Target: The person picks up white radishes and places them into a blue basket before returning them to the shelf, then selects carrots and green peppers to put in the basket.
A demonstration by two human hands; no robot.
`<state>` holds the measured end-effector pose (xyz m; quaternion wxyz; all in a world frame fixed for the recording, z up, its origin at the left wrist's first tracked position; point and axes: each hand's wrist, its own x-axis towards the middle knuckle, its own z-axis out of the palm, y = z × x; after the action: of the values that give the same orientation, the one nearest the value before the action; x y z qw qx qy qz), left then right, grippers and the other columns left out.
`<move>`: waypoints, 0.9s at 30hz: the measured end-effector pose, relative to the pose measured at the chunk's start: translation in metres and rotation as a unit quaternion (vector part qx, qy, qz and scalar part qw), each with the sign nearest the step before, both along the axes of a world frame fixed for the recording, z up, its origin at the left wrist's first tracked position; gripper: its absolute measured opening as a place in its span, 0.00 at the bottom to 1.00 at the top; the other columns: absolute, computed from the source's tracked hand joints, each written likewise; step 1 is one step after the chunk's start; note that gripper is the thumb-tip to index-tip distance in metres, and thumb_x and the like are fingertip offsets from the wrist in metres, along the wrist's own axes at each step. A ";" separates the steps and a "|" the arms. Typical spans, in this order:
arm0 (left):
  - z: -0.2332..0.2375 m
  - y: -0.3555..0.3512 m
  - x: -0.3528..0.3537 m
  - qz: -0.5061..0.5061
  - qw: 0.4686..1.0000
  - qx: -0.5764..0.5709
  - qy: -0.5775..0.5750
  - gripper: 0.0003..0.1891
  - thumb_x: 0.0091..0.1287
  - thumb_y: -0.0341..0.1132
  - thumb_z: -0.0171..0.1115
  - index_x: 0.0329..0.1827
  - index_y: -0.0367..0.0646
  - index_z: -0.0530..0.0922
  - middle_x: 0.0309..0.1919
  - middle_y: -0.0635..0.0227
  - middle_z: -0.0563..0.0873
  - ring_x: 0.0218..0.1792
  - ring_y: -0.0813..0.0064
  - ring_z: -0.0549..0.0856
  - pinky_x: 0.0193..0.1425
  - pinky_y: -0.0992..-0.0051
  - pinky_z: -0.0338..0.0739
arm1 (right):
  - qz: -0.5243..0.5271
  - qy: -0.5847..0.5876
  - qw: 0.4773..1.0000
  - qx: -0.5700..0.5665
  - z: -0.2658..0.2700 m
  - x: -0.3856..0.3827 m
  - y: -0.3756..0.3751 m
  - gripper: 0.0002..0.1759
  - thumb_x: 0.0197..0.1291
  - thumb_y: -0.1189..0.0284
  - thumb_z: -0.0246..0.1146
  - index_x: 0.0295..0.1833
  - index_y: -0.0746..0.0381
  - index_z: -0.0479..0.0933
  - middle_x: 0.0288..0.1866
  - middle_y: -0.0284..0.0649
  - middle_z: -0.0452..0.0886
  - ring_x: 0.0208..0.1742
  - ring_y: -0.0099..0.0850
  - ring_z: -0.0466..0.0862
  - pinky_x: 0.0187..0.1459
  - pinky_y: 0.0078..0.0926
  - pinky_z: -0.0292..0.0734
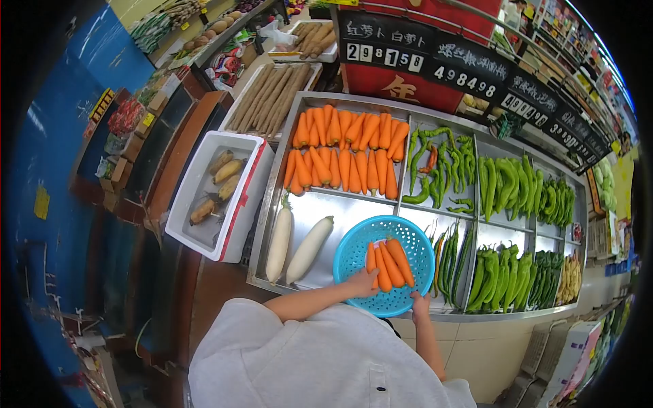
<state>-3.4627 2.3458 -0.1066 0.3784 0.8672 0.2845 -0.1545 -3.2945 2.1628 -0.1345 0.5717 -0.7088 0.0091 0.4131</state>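
Observation:
A blue perforated plastic basket tilts over the front edge of the metal display, close to my body. Several orange carrots lie inside it, side by side. My left hand reaches in over the near left rim, its fingers closed around the lower end of the leftmost carrot. On the near right side, my right hand grips the basket's rim. Two white radishes rest in the compartment to the basket's left. Behind it, two rows of carrots fill a compartment.
Green peppers and long thin chilies occupy compartments on the right. A white foam box with several brown-skinned roots stands at left. Long brown roots lie behind it. Price boards hang over the display's back edge.

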 end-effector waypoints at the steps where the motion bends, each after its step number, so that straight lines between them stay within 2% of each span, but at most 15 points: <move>1: -0.001 -0.003 0.000 0.030 0.999 -0.042 -0.001 0.36 0.59 0.45 0.63 0.69 0.49 0.57 0.57 0.39 0.69 0.46 0.43 0.80 0.53 0.54 0.77 | 0.005 -0.008 1.000 0.002 -0.001 -0.001 0.000 0.27 0.46 0.79 0.56 0.57 0.67 0.68 0.48 0.44 0.77 0.48 0.38 0.78 0.50 0.35 0.74; 5: -0.029 -0.008 -0.001 0.065 0.995 -0.074 -0.025 0.37 0.57 0.46 0.65 0.68 0.53 0.57 0.61 0.36 0.63 0.47 0.42 0.80 0.54 0.54 0.77 | -0.011 0.013 1.000 0.023 -0.012 -0.002 -0.003 0.26 0.47 0.79 0.56 0.56 0.67 0.68 0.47 0.44 0.77 0.48 0.38 0.78 0.49 0.37 0.75; 7: -0.044 -0.012 -0.002 0.122 0.989 -0.082 -0.023 0.33 0.57 0.43 0.66 0.64 0.53 0.60 0.58 0.36 0.68 0.47 0.43 0.80 0.52 0.56 0.77 | 0.000 0.000 1.000 0.023 -0.011 -0.002 -0.004 0.26 0.47 0.80 0.56 0.56 0.67 0.67 0.48 0.45 0.76 0.48 0.38 0.78 0.47 0.37 0.76; 9: -0.060 -0.015 -0.003 0.109 0.990 -0.067 -0.059 0.31 0.58 0.42 0.65 0.62 0.52 0.61 0.54 0.38 0.71 0.44 0.46 0.81 0.49 0.58 0.78 | -0.005 0.014 1.000 0.001 -0.002 -0.006 -0.001 0.30 0.48 0.79 0.56 0.61 0.68 0.65 0.51 0.45 0.76 0.49 0.39 0.78 0.52 0.37 0.74; 11: -0.051 -0.008 -0.005 0.093 0.990 -0.051 -0.092 0.28 0.58 0.40 0.65 0.60 0.51 0.62 0.50 0.41 0.75 0.42 0.49 0.82 0.47 0.60 0.79 | -0.020 0.029 0.999 -0.025 0.022 -0.018 0.004 0.29 0.48 0.79 0.56 0.61 0.68 0.65 0.52 0.45 0.76 0.50 0.41 0.78 0.52 0.39 0.76; 13: -0.006 0.003 -0.014 0.215 0.898 -0.364 -0.123 0.22 0.62 0.39 0.61 0.56 0.50 0.63 0.41 0.53 0.79 0.35 0.62 0.83 0.39 0.67 0.79 | -0.038 0.045 0.997 -0.052 0.022 -0.022 0.004 0.28 0.49 0.79 0.56 0.60 0.68 0.65 0.52 0.46 0.76 0.50 0.42 0.79 0.51 0.41 0.77; 14: 0.009 0.006 -0.021 0.212 0.896 -0.367 -0.128 0.22 0.62 0.39 0.61 0.56 0.50 0.63 0.41 0.53 0.79 0.35 0.62 0.83 0.39 0.67 0.79 | -0.028 0.054 0.998 -0.027 0.010 -0.024 -0.004 0.28 0.49 0.78 0.57 0.60 0.67 0.65 0.52 0.46 0.76 0.50 0.42 0.79 0.51 0.42 0.78; 16: 0.035 0.016 -0.040 0.170 0.850 -0.468 -0.169 0.17 0.67 0.39 0.57 0.54 0.50 0.64 0.38 0.63 0.78 0.31 0.73 0.81 0.35 0.74 0.78 | -0.018 0.058 0.998 -0.005 0.007 -0.028 -0.013 0.28 0.49 0.77 0.57 0.59 0.66 0.65 0.53 0.46 0.76 0.50 0.42 0.79 0.50 0.43 0.78; 18: 0.058 0.029 -0.056 0.139 0.812 -0.540 -0.173 0.15 0.70 0.38 0.54 0.57 0.50 0.64 0.44 0.67 0.74 0.38 0.80 0.77 0.35 0.77 0.78 | -0.042 0.119 0.991 -0.047 0.019 -0.040 -0.015 0.28 0.49 0.75 0.58 0.60 0.63 0.65 0.52 0.45 0.76 0.49 0.41 0.80 0.48 0.45 0.79; 19: 0.077 0.036 -0.064 0.140 0.807 -0.546 -0.176 0.15 0.70 0.38 0.54 0.57 0.50 0.64 0.44 0.67 0.74 0.38 0.80 0.77 0.35 0.77 0.78 | -0.041 0.115 0.991 -0.054 0.022 -0.043 -0.015 0.28 0.49 0.75 0.58 0.60 0.63 0.65 0.52 0.45 0.76 0.49 0.41 0.80 0.48 0.45 0.79; 21: 0.109 0.057 -0.077 0.144 0.750 -0.596 -0.248 0.15 0.71 0.36 0.53 0.58 0.50 0.64 0.43 0.69 0.72 0.37 0.81 0.76 0.35 0.78 0.76 | -0.044 0.121 0.988 -0.081 0.024 -0.049 -0.017 0.28 0.50 0.73 0.58 0.60 0.60 0.65 0.51 0.44 0.76 0.49 0.42 0.81 0.46 0.47 0.80; 23: 0.097 0.078 -0.079 0.133 0.790 -0.473 -0.366 0.13 0.72 0.35 0.51 0.58 0.50 0.64 0.41 0.71 0.73 0.36 0.82 0.75 0.34 0.80 0.73 | -0.039 0.113 0.989 -0.089 0.014 -0.045 -0.019 0.28 0.50 0.73 0.58 0.60 0.60 0.65 0.52 0.44 0.75 0.50 0.42 0.80 0.47 0.49 0.80; 24: 0.103 0.097 -0.078 0.146 0.749 -0.544 -0.348 0.12 0.72 0.33 0.50 0.57 0.50 0.65 0.38 0.73 0.74 0.35 0.82 0.73 0.34 0.80 0.71 | -0.037 0.105 0.990 -0.081 0.011 -0.048 -0.024 0.29 0.50 0.73 0.57 0.61 0.60 0.64 0.52 0.43 0.75 0.51 0.43 0.80 0.47 0.51 0.79; 25: 0.093 0.115 -0.071 0.173 0.774 -0.481 -0.374 0.12 0.71 0.32 0.51 0.56 0.49 0.66 0.34 0.74 0.74 0.33 0.82 0.73 0.33 0.79 0.70 | -0.049 0.109 0.988 -0.093 0.016 -0.055 -0.024 0.29 0.50 0.73 0.57 0.61 0.60 0.64 0.52 0.43 0.75 0.51 0.43 0.80 0.47 0.51 0.79; 27: 0.078 0.150 -0.050 0.272 0.800 -0.406 -0.349 0.14 0.70 0.34 0.53 0.57 0.48 0.67 0.41 0.64 0.76 0.37 0.75 0.75 0.42 0.74 0.74 | -0.056 0.118 0.987 -0.091 0.028 -0.060 -0.013 0.29 0.50 0.73 0.57 0.61 0.61 0.63 0.52 0.43 0.75 0.52 0.44 0.79 0.49 0.51 0.79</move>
<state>-3.5125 2.4957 -0.0283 0.7961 0.5164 0.2680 0.1664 -3.3550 2.1502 -0.1064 0.5219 -0.7023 0.1541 0.4589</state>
